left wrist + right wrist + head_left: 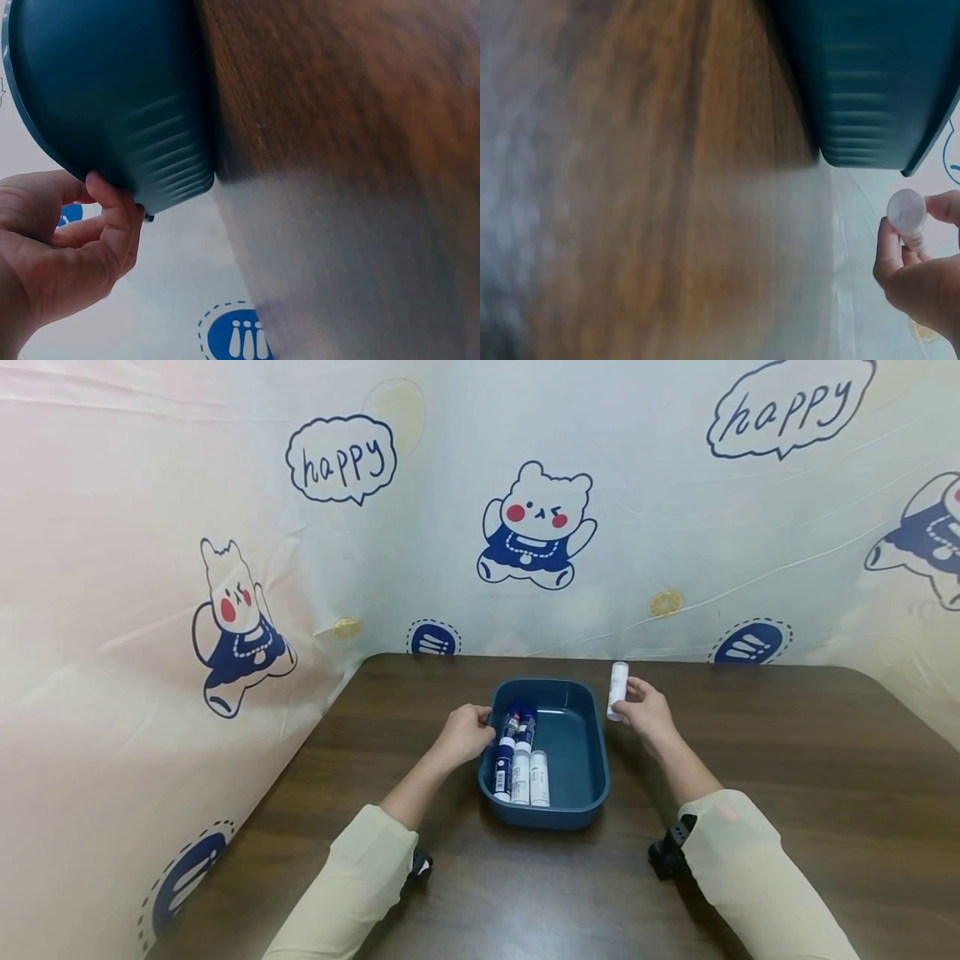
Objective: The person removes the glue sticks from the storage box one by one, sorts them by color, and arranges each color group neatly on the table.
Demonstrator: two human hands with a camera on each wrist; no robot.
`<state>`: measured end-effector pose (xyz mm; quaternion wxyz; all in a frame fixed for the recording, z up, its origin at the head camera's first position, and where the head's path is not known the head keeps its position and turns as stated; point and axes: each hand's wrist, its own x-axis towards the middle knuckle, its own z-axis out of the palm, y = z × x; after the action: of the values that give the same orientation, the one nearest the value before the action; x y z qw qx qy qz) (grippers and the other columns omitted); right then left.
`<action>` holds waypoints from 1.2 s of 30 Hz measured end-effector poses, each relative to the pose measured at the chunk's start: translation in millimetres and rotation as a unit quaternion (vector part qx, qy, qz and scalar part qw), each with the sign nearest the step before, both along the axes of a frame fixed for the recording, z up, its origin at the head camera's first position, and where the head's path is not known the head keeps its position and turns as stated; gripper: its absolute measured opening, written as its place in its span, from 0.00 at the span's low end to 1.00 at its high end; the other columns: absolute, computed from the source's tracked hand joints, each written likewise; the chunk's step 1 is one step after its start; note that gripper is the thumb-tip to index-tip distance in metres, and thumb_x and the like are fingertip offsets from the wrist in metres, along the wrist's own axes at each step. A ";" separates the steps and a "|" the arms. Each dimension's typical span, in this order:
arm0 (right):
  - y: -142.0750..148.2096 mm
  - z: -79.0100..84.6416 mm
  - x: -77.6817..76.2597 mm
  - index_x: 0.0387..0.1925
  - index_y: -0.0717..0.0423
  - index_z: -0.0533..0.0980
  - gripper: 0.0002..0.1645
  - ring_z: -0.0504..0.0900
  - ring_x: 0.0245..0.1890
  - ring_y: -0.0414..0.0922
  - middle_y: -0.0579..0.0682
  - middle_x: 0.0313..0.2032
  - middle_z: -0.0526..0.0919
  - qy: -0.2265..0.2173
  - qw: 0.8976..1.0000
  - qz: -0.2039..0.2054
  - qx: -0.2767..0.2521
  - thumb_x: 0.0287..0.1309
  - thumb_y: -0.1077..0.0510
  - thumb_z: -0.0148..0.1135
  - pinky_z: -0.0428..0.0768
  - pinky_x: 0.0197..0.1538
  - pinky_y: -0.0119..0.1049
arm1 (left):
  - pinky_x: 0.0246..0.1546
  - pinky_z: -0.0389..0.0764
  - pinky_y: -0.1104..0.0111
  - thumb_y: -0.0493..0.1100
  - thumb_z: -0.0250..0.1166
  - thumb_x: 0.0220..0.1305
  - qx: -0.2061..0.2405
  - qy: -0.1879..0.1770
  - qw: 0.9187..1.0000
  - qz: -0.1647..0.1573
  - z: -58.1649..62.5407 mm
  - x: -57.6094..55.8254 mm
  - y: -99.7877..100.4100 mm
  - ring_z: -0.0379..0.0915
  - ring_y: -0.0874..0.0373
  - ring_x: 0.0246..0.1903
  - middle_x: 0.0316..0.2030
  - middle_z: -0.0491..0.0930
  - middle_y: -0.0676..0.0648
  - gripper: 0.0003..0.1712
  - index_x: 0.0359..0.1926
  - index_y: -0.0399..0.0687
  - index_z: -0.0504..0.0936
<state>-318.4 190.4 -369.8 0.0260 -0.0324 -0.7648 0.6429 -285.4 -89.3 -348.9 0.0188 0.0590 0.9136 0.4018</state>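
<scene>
In the head view, a dark teal plastic bin stands on the table with several small cylindrical tubes along its left side. Some are dark blue and white, like the front tube; others are white, like the short tube. My left hand grips the bin's left rim, its curled fingers against the outer wall in the left wrist view. Between thumb and fingers, my right hand pinches another white tube, upright and slightly tilted, just outside the bin's far right corner. Its round white end faces the right wrist camera.
The brown wooden table spreads around the bin. Behind it hangs a pale cloth printed with cartoon animals. Black wrist straps with cameras, like the right one, sit at both sleeves.
</scene>
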 end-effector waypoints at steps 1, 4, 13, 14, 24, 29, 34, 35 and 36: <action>0.5 -0.3 0.0 0.68 0.68 0.49 0.40 0.67 0.56 0.60 0.66 0.66 0.55 -0.006 1.000 0.001 0.009 0.54 0.71 0.50 0.73 0.53 0.43 | 0.27 0.79 0.70 0.32 0.55 0.61 0.000 0.001 1.000 0.000 -0.1 0.0 -0.2 0.75 0.54 0.36 0.48 0.76 0.38 0.25 0.61 0.32 0.68; 2.9 -1.2 -0.3 0.68 0.69 0.49 0.39 0.67 0.57 0.60 0.65 0.66 0.55 -0.028 0.999 0.003 0.035 0.55 0.70 0.50 0.73 0.53 0.44 | 0.26 0.78 0.70 0.32 0.55 0.62 0.001 -0.001 1.000 -0.001 -0.6 -0.5 -0.4 0.75 0.55 0.36 0.48 0.76 0.38 0.25 0.61 0.32 0.68; 8.8 -2.0 -0.8 0.67 0.71 0.50 0.37 0.66 0.56 0.58 0.67 0.64 0.59 -0.095 0.989 0.020 0.108 0.58 0.67 0.51 0.76 0.43 0.35 | 0.26 0.78 0.70 0.32 0.55 0.61 0.002 -0.003 1.000 0.000 -0.1 -0.9 0.5 0.75 0.55 0.35 0.48 0.77 0.38 0.25 0.61 0.33 0.68; 9.1 -2.2 -0.8 0.67 0.71 0.50 0.37 0.66 0.56 0.58 0.67 0.63 0.59 -0.100 0.988 0.023 0.113 0.58 0.67 0.51 0.76 0.43 0.35 | 0.26 0.78 0.70 0.32 0.55 0.61 0.002 -0.002 1.000 0.000 -0.2 -0.9 0.6 0.75 0.55 0.35 0.48 0.77 0.38 0.25 0.61 0.33 0.68; 10.3 -7.3 -2.6 0.65 0.71 0.54 0.35 0.67 0.54 0.59 0.70 0.59 0.62 -0.121 0.973 0.022 0.193 0.58 0.64 0.52 0.78 0.44 0.39 | 0.27 0.79 0.70 0.32 0.54 0.62 0.004 -0.007 1.000 0.005 -2.0 -0.8 0.2 0.76 0.54 0.36 0.49 0.76 0.38 0.25 0.61 0.33 0.67; 12.4 -10.5 -4.9 0.65 0.71 0.54 0.35 0.67 0.53 0.60 0.71 0.58 0.60 -0.139 0.969 0.023 0.204 0.59 0.64 0.52 0.78 0.44 0.38 | 0.25 0.78 0.70 0.32 0.54 0.62 0.005 -0.005 1.000 0.002 -3.0 -1.2 -0.5 0.75 0.55 0.34 0.49 0.76 0.37 0.25 0.61 0.33 0.67; 12.5 -10.3 -4.8 0.64 0.71 0.55 0.34 0.68 0.52 0.60 0.71 0.58 0.61 -0.139 0.965 0.027 0.219 0.58 0.64 0.53 0.78 0.46 0.40 | 0.24 0.77 0.71 0.32 0.54 0.62 0.001 -0.003 1.000 0.001 -3.5 -1.7 -0.9 0.75 0.55 0.33 0.48 0.76 0.38 0.26 0.62 0.33 0.67; 12.1 -9.9 -4.6 0.64 0.72 0.56 0.34 0.68 0.52 0.60 0.71 0.57 0.62 -0.137 0.964 0.027 0.227 0.58 0.64 0.53 0.77 0.47 0.41 | 0.23 0.77 0.71 0.32 0.54 0.62 0.000 -0.003 1.000 0.001 -3.6 -1.8 -1.0 0.75 0.55 0.33 0.48 0.76 0.38 0.26 0.62 0.33 0.67; 11.6 -9.4 -4.1 0.63 0.72 0.56 0.34 0.68 0.52 0.60 0.71 0.57 0.62 -0.133 0.962 0.027 0.237 0.58 0.64 0.53 0.77 0.48 0.43 | 0.23 0.77 0.71 0.32 0.54 0.62 -0.001 -0.002 1.000 0.001 -3.7 -1.9 -1.0 0.75 0.55 0.33 0.48 0.77 0.38 0.26 0.62 0.33 0.67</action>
<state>-322.5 202.0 -379.3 -0.0870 -0.0897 -0.8925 0.4334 -287.3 -90.3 -352.5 0.0204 0.0572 0.9139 0.4013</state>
